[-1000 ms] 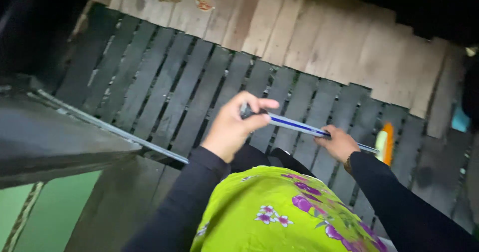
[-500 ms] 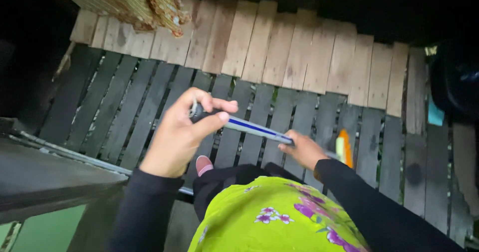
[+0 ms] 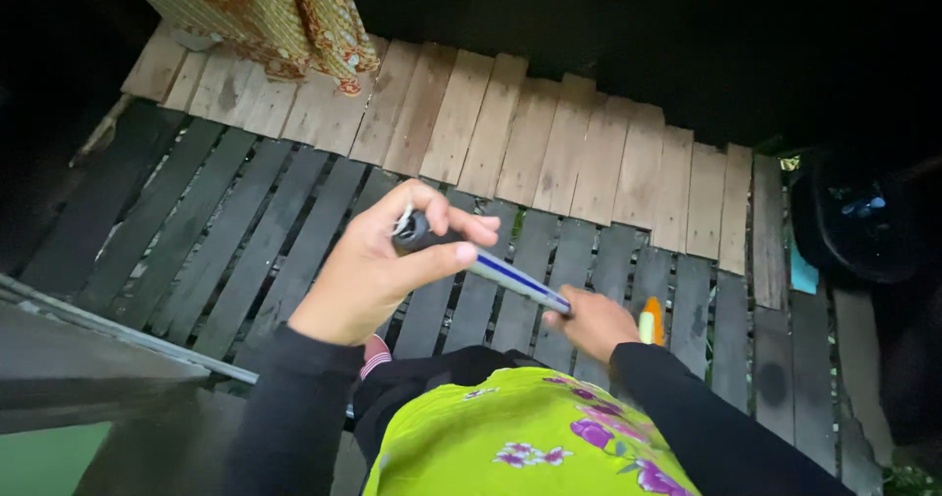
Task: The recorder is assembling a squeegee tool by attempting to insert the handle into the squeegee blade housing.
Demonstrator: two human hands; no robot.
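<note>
Long-handled cleaning tool point(image 3: 520, 282), pale shaft with a blue stripe, black cap at the top end, orange and pale-yellow head at the bottom: held slantwise across the body, above the dark slatted wooden decking point(image 3: 245, 241).

Gripped at the capped top by the left hand point(image 3: 378, 270), fingers curled round and thumb laid along the shaft. Gripped lower down by the right hand point(image 3: 589, 321), closed in a fist just above the orange and yellow head point(image 3: 651, 321), which sits low beside that fist, close over the dark slats.

Compared with a second ago: drawn in and tipped steeper. Less of the striped shaft showing between the two hands, with the head closer to the right fist and nearer the lime-green flowered garment point(image 3: 530, 437). Both grips unchanged, no letting go or shifting along the shaft. Left hand raised and carried a little leftward. View swung as well: more of the pale wooden planks point(image 3: 549, 143) beyond the dark slats, plus a patterned orange and yellow cloth point(image 3: 285, 15) hanging at the upper left and a black round tub point(image 3: 854, 221) at the right edge.

Judged from this: tool firmly under two-handed control, working end kept close to the feet, near the pink shoe point(image 3: 373, 354), rather than reached far out.
</note>
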